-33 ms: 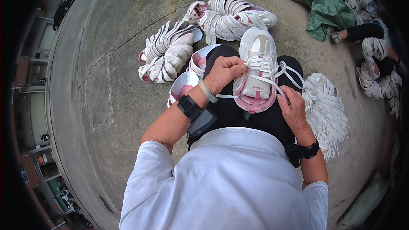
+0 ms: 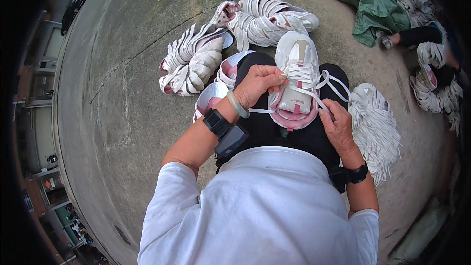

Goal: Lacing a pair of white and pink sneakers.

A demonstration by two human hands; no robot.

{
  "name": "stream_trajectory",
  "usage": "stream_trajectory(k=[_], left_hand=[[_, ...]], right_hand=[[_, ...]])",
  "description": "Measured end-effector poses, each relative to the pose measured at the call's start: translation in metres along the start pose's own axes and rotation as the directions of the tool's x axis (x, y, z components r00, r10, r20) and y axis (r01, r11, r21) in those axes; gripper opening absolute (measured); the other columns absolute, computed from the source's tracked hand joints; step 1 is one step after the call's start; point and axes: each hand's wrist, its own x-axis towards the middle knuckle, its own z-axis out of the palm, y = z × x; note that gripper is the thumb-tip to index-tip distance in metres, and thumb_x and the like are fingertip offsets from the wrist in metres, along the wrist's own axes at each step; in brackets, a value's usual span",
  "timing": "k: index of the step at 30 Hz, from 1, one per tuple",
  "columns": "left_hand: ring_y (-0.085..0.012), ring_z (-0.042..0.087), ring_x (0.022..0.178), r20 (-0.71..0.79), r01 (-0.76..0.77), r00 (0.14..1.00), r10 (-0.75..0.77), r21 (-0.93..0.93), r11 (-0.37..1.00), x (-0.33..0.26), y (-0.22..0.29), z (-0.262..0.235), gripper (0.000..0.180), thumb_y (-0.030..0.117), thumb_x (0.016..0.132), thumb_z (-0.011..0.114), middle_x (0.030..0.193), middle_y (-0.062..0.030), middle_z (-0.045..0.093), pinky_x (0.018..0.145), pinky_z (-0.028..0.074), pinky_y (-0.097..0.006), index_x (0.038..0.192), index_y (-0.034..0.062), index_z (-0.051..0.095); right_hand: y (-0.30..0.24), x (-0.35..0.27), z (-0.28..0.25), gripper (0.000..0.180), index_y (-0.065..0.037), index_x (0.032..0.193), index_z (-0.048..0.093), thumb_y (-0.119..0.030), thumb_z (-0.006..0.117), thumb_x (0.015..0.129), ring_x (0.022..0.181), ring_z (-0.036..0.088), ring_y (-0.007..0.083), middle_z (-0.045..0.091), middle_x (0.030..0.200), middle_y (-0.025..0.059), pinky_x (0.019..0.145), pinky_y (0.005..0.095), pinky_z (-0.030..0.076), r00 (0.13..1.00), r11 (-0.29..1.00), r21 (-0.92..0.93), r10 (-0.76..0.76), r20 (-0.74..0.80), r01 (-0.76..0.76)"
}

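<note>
A white and pink shoe upper (image 2: 298, 49) rests across my black-trousered thighs, its toe pointing away from me and its pink-lined collar toward me. White shoelace (image 2: 335, 84) criss-crosses its front and loops out on the right. My left hand (image 2: 260, 84) pinches at the left eyelet edge, thumb and forefinger together on the lace there; the exact grip is partly hidden. A loose lace end runs beneath that hand. Beside the collar, my right hand (image 2: 337, 123) has its fingers curled in, with the lace between thumb and forefinger.
Bundles of nested white uppers (image 2: 267, 19) and a smaller bundle (image 2: 192, 61) lie on the concrete ahead. Single uppers (image 2: 208, 99) sit by my left leg. Right of me is a heap of white laces (image 2: 374, 132). A green sack (image 2: 375, 12) and another person's foot (image 2: 386, 42) are farther right.
</note>
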Motion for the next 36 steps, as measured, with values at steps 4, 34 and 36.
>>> stream_trajectory(k=[4, 34, 36], left_hand=[[-0.0037, 0.04, 0.048, 0.19, 0.072, 0.979, -0.071, 0.001, 0.997, 0.004, 0.009, -0.008, 0.016, 0.015, 0.086, 0.053, 0.069, -0.0012, 0.06, 0.045, 0.03, -0.017, 0.081, 0.0027, 0.063], [-0.0316, 0.048, 0.107, 0.172, -0.347, 0.759, 0.628, 0.923, 0.167, 0.007, -0.011, 0.067, 0.022, 0.01, 0.06, 0.067, 0.11, -0.0105, 0.056, 0.086, 0.035, -0.042, 0.082, 0.0073, 0.066], [-0.0319, 0.048, 0.108, 0.174, -0.347, 0.755, 0.632, 0.924, 0.162, 0.008, -0.013, 0.067, 0.023, 0.01, 0.061, 0.068, 0.111, -0.0109, 0.056, 0.086, 0.035, -0.043, 0.083, 0.0075, 0.065]], right_hand=[[-0.016, 0.003, -0.008, 0.01, -0.001, 0.087, 0.057, -0.006, 0.06, 0.079, 0.058, 0.053, 0.0237, 0.055, 0.07, 0.0106, 0.052, 0.0304, 0.04, 0.995, 0.967, 0.234, 0.091, 0.038, -0.098], [-0.006, 0.02, 0.026, 0.027, 0.0, 0.103, 0.051, -0.005, 0.052, 0.076, 0.071, 0.058, 0.0346, 0.052, 0.085, 0.0175, 0.062, 0.0415, 0.048, 0.999, 0.999, -0.005, 0.048, -0.014, -0.048], [-0.002, 0.021, 0.027, 0.024, 0.0, 0.1, 0.053, -0.005, 0.052, 0.077, 0.072, 0.058, 0.0346, 0.053, 0.084, 0.0174, 0.063, 0.0415, 0.048, 0.998, 0.997, 0.059, 0.048, -0.029, -0.046]])
